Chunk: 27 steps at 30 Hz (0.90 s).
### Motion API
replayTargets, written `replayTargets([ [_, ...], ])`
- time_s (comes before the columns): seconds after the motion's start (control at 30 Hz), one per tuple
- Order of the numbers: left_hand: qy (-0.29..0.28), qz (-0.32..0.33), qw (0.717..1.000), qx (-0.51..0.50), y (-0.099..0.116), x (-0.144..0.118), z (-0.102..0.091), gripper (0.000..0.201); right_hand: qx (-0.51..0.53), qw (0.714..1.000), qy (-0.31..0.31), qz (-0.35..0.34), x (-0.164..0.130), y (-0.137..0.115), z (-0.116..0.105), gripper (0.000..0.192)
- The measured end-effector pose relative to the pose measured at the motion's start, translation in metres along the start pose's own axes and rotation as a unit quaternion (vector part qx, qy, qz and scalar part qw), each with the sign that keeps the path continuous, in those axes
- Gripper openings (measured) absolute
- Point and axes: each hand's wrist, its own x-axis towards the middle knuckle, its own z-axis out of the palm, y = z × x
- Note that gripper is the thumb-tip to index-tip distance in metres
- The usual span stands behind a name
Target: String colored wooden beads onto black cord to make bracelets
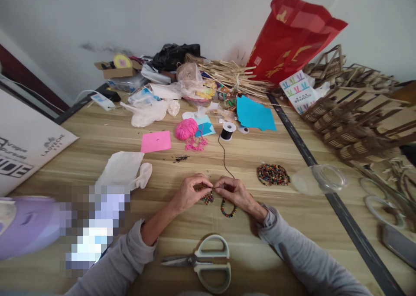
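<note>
One pair of pale-handled metal scissors (212, 263) lies nearest us, then a loop of multicoloured round beads (229, 215) by our right hand (235, 194). That hand and our left hand (189, 194) both pinch a thin black cord (224, 157), fingertips basically touching. Past them, off right, there's a heap of multicoloured beads (273, 175), then the cord's white-ended spool (229, 126).

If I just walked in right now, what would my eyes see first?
Probably the big red bag, standing at the back, right of the middle. Next might come the bright pink yarn ball, left of the black spool. Then the left hand and right hand close together by colorful beads, with scissors on their near side.
</note>
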Motion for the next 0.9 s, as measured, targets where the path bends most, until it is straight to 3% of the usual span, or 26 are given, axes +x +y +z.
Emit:
replayTargets([
  [0.9, -0.015, -0.007, 1.000, 0.004, -0.0004, 0.0000, 0.0039, 0.006, -0.008, 1.000, -0.007, -0.011, 0.0011, 0.0055, -0.0004, 0.029],
])
